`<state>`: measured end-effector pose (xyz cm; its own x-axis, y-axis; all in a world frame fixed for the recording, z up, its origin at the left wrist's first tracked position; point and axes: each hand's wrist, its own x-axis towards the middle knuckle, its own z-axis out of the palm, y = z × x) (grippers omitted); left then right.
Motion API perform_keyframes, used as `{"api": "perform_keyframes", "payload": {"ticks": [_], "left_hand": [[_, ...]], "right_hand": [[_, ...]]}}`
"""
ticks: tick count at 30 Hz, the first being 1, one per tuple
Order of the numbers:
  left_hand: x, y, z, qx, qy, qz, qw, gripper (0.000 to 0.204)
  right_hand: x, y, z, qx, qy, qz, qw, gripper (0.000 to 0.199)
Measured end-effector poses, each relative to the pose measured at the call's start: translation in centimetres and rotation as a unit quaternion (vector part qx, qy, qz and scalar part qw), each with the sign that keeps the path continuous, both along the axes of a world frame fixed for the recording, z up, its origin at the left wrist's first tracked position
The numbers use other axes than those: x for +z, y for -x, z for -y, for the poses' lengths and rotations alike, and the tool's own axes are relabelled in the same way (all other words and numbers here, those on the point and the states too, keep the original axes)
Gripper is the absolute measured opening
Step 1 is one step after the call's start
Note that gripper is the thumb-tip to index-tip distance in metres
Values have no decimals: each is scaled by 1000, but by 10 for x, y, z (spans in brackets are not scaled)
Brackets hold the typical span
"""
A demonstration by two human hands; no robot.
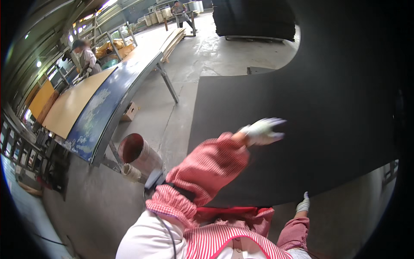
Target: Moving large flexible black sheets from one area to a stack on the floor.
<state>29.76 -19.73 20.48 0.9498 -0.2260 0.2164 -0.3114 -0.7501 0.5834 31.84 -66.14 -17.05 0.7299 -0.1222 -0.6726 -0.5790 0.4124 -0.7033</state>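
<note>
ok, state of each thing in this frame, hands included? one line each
left hand: gloved, fingers spread, flat over the black sheet
right hand: gloved, gripping the sheet's near edge
black sheet: large, lying flat, near edge at the person's waist
metal bucket: tipped on its side, mouth open, on the floor
long table: standing, a tan board lying on top

Daylight enters from about eleven to twelve o'clock and throws pale glare on the concrete floor (241,47). The big dark sheet (302,129) from one to four o'clock swallows light and shows no detail. The gloved left hand (263,131) is motion-blurred. Straight edges bow toward the rim, and the corners fall black.
</note>
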Motion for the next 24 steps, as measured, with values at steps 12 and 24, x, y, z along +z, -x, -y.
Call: {"api": "perform_keyframes", "payload": {"ticks": [12,24], "left_hand": [[-214,276,-167,518,359,-276,725,72],[-184,180,-27,385,559,-67,731,36]], "right_hand": [[97,97,-125,18,-204,67,976,49],[130,-28,-41,-57,-59,141,987,48]]}}
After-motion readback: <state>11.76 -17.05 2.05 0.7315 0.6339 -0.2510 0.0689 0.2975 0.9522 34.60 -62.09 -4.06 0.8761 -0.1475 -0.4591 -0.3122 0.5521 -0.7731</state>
